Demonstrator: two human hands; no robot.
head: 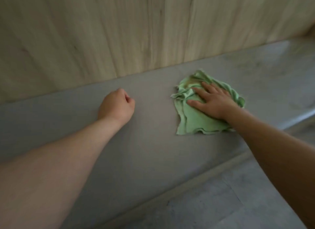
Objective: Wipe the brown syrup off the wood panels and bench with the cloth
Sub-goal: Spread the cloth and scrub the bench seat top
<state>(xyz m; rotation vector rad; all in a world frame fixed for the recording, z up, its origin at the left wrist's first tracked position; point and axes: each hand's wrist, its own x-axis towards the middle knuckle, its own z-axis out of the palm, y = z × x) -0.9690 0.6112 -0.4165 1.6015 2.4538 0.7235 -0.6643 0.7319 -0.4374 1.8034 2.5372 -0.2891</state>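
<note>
A crumpled green cloth [192,119] lies flat on the grey bench [150,129], with a brownish stain near its far edge. My right hand [214,101] presses down on the cloth with straight, spread fingers. To the left, my left hand [116,105] rests on the bench as a fist, fingers curled and holding nothing. Pale wood panels [102,32] rise behind the bench. No brown syrup shows on the bare bench or on the panels in this blurred frame.
The bench's front edge [187,174] runs diagonally from lower left to upper right, with a grey tiled floor [221,203] below it. The joint between bench and panels [136,73] runs just beyond the cloth.
</note>
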